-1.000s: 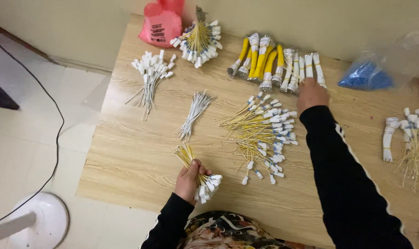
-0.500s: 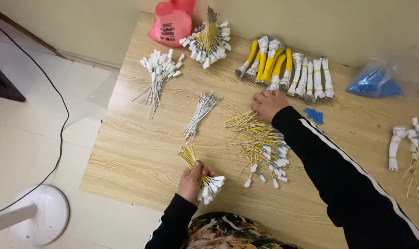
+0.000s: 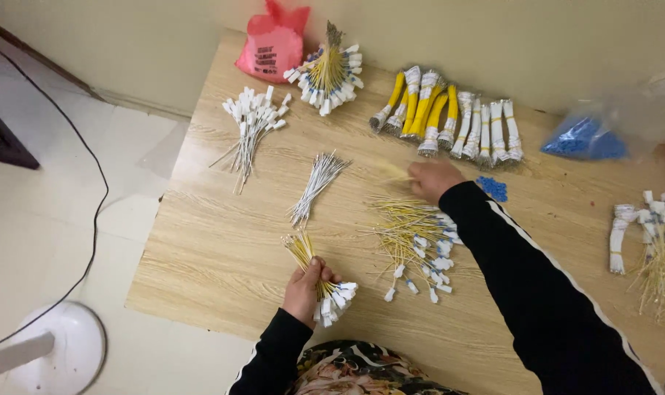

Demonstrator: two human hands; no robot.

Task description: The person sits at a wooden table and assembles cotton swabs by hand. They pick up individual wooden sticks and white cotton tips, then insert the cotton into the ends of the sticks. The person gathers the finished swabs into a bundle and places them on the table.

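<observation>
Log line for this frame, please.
left hand: grips yellow wire bundle | right hand: picking from loose yellow wires | surface: wooden table

Wooden table (image 3: 222, 249) against a beige wall (image 3: 493, 36); pale tiled floor (image 3: 69, 219) at nine o'clock, black cable (image 3: 98, 197) across it.

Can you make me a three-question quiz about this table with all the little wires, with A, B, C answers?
1. Where is the pink plastic bag?
A. at the table's far edge by the wall
B. on the floor
C. in the left hand

2. What colour are the beads in the clear bag?
A. red
B. blue
C. green

3. What is the left hand doing?
A. lying flat
B. gripping a bundle of yellow wires
C. holding scissors

Answers:
1 A, it sits by the wall.
2 B, the beads look blue.
3 B, its fingers wrap around the bundle.
</observation>
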